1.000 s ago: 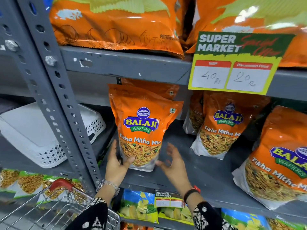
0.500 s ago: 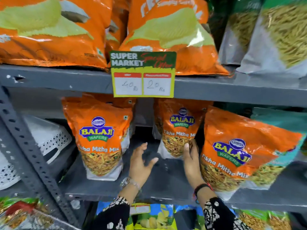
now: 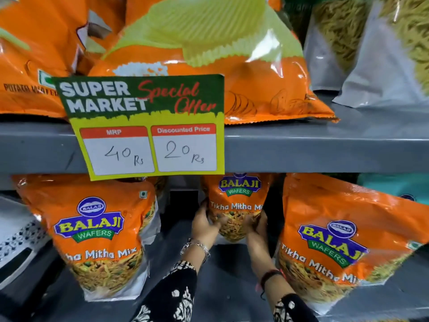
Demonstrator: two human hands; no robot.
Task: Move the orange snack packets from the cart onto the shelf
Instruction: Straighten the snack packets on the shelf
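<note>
We see both hands reaching deep into the grey metal shelf (image 3: 232, 287). Left hand (image 3: 204, 225) and right hand (image 3: 257, 225) clasp the lower sides of one orange Balaji Tikha Mitha Mix snack packet (image 3: 236, 203), left fingers curled round its left edge, right fingers wrapped on its right edge. The packet stands upright at the back middle of the shelf, its top hidden behind the grey shelf edge above (image 3: 325, 152). Whether its base touches the shelf floor we cannot tell.

A second identical orange packet (image 3: 97, 231) stands front left; a third identical orange packet (image 3: 336, 242) leans front right. Both are apart from the hands.

A green-and-yellow "Special Offer" price card (image 3: 144, 126) hangs from the upper shelf edge, reading 40 Rs and 20 Rs. Above it lie big orange potato wafer bags (image 3: 209, 66), with clear sev bags (image 3: 371, 54) to the right. A white perforated plastic basket (image 3: 18, 233) sits far left. Left wrist wears a silver bracelet (image 3: 197, 246), right wrist a dark band (image 3: 270, 275); sleeves are black with white print (image 3: 176, 296).
</note>
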